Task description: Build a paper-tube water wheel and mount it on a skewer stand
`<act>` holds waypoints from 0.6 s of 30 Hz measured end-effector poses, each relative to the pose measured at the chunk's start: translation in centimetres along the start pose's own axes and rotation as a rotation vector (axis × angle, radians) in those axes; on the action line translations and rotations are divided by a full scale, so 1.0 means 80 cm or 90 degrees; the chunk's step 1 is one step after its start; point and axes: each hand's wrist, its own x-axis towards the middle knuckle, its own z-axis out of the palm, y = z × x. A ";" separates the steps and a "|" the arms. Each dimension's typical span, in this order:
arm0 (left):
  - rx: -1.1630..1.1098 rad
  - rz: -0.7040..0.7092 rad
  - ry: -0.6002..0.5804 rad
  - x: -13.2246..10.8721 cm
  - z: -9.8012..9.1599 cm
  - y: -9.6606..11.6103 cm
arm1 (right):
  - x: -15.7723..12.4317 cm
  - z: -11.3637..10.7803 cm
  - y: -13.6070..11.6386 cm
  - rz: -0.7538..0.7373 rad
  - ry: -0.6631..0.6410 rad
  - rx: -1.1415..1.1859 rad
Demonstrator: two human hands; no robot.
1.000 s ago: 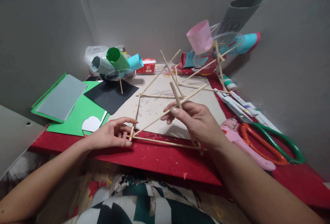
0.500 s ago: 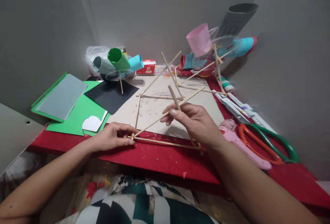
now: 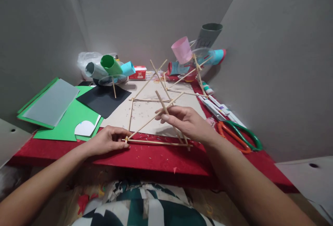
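A frame of thin wooden sticks (image 3: 156, 143) rests near the front edge of the red-covered table. My left hand (image 3: 111, 139) is closed at its front left corner, fingers and thumb about the joint, where a yellowish band (image 3: 126, 139) wraps the sticks. My right hand (image 3: 186, 120) pinches two slanting sticks where they cross above the front side, between thumb and fingers. One of them, a diagonal stick (image 3: 144, 125), runs down to the left corner. At the frame's far side, another pair of sticks (image 3: 157, 71) crosses upright. Part of the right front corner lies close below my right wrist.
Scissors (image 3: 234, 136) with orange and green handles and several white markers (image 3: 229, 112) lie to the right. Behind them stands a stick structure with a pink paper cup (image 3: 182, 50). Green sheets (image 3: 61, 123), a black sheet (image 3: 104, 99) and paper tubes (image 3: 111, 64) are on the left.
The camera view has shifted, so most things appear further left. Both hands keep their hold on the stick frame, and the crossed sticks stay pinched in my right hand.
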 end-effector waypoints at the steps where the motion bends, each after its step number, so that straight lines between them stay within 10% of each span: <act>1: 0.000 0.001 -0.001 0.000 0.000 0.001 | -0.007 -0.006 -0.003 0.001 0.007 -0.057; 8: 0.003 -0.004 -0.001 0.002 -0.001 0.004 | -0.078 -0.035 0.010 0.104 0.095 -0.317; 18: 0.009 -0.017 0.002 0.002 0.001 0.005 | -0.138 0.005 0.057 0.124 0.120 -0.601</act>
